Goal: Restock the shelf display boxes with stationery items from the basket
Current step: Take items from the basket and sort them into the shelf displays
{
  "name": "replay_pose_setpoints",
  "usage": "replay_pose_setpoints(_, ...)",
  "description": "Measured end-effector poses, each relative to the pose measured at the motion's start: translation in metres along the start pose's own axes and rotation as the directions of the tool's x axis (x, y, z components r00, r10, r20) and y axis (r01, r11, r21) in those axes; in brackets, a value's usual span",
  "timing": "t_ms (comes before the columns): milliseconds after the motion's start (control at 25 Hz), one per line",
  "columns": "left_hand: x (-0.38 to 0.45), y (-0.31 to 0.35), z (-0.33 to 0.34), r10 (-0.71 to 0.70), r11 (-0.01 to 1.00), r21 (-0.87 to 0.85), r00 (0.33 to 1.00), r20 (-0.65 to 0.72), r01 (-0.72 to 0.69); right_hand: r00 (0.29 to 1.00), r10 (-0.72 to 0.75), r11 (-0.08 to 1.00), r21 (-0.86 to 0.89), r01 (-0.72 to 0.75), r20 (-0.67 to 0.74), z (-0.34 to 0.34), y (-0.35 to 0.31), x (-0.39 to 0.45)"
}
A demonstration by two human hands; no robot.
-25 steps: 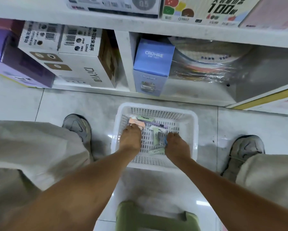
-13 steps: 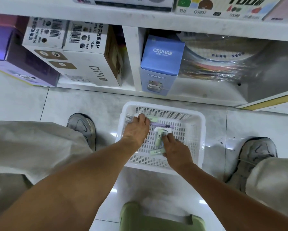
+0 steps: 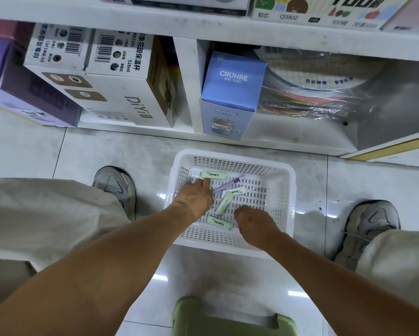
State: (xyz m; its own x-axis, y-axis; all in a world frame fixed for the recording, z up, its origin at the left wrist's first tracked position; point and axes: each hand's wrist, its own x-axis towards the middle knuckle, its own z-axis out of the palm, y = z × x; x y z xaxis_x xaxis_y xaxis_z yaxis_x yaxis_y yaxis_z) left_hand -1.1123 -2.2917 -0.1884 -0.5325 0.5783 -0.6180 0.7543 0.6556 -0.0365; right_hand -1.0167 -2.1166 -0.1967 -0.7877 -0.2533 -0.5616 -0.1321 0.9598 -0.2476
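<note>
A white slotted basket (image 3: 289,190) stands on the floor between my feet. In it lie several pale green stationery packs, one at the back (image 3: 213,175), one upright in the middle (image 3: 224,203) and one near the front (image 3: 218,223), plus a white pack (image 3: 237,191) and a purple pen (image 3: 229,185). My left hand (image 3: 196,198) reaches palm down into the basket's left side, fingertips touching the back green pack. My right hand (image 3: 249,219) hovers over the front right of the basket with fingers curled under; whatever is beneath it is hidden.
A white shelf unit (image 3: 186,88) stands just behind the basket, holding a DiYi carton (image 3: 121,103), a blue CRUHRE box (image 3: 230,93), a purple box (image 3: 29,98) and wrapped coloured sheets (image 3: 320,93). A green stool (image 3: 228,318) sits below me. My shoes (image 3: 116,185) flank the basket.
My right hand has let go of the middle green pack and drawn back toward the basket's front. My left hand has slid left toward the back green pack, uncovering the purple pen.
</note>
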Motion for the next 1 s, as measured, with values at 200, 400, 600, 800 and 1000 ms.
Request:
replay_pose_setpoints(200, 0.008, -0.005, -0.022, -0.168, 0.573, -0.782, 0.969, 0.179, 0.244, 0.894, 0.447, 0.560, 0.771, -0.305, 0.029, -0.023, 0.009, 0.003)
replay_pose_setpoints(400, -0.007, 0.004, -0.028, 0.020, 0.146, -0.965, 0.975, 0.223, 0.217, 0.932, 0.332, 0.048, 0.984, -0.171, 0.146, -0.042, -0.010, 0.006)
replay_pose_setpoints(600, -0.004, 0.006, -0.015, -0.173, 0.444, -0.848, 0.956, 0.236, 0.290, 0.943, 0.318, 0.617, 0.777, -0.128, -0.098, -0.046, -0.011, 0.019)
replay_pose_setpoints(800, -0.016, 0.019, -0.010, -0.582, 0.568, -0.689, 0.812, 0.051, 0.450, 0.992, -0.037, 0.996, -0.082, 0.027, -0.123, -0.050, -0.011, 0.044)
replay_pose_setpoints(1000, -0.014, 0.030, -0.003, -0.593, 0.583, -0.634, 0.799, 0.096, 0.509, 0.994, -0.100, 0.973, -0.215, 0.088, -0.048, -0.037, -0.024, 0.049)
